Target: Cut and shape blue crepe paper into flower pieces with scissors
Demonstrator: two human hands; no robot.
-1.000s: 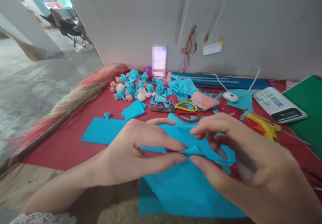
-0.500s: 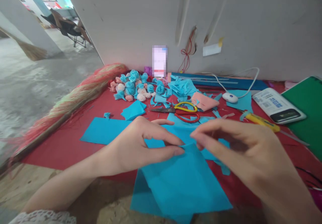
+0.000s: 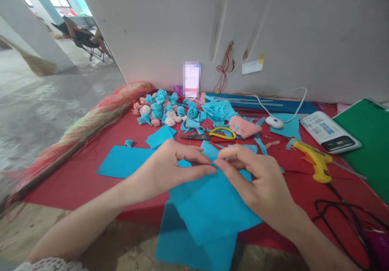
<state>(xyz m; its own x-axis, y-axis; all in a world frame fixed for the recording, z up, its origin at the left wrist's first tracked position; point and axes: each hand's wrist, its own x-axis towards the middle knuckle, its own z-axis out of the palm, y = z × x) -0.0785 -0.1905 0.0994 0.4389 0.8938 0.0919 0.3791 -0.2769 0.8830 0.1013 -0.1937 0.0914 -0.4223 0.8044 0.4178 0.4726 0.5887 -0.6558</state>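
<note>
A blue crepe paper sheet [image 3: 212,206] hangs from my two hands, pinched along its top edge. My left hand [image 3: 179,161] grips it between thumb and forefinger. Close against those fingertips, my right hand [image 3: 255,173] pinches the same edge. Beneath the held sheet, more blue paper [image 3: 185,238] hangs over the table's front edge. Just beyond my hands lie scissors [image 3: 223,134] with yellow and red handles, partly hidden. A blue rectangle of paper [image 3: 124,160] lies flat to the left, near a smaller folded blue piece [image 3: 160,136].
Blue, pink and white paper roses [image 3: 164,108] are heaped at the back of the red table [image 3: 75,181]. A yellow glue gun [image 3: 316,161] lies right, its black cord trailing. Behind it are a white power bank [image 3: 331,132] and a green board [image 3: 367,141]. A phone [image 3: 192,79] leans on the wall.
My right hand has moved left and inward, its fingertips now meeting my left hand's at the paper's edge. The sheet has tilted, and the glue gun is more exposed.
</note>
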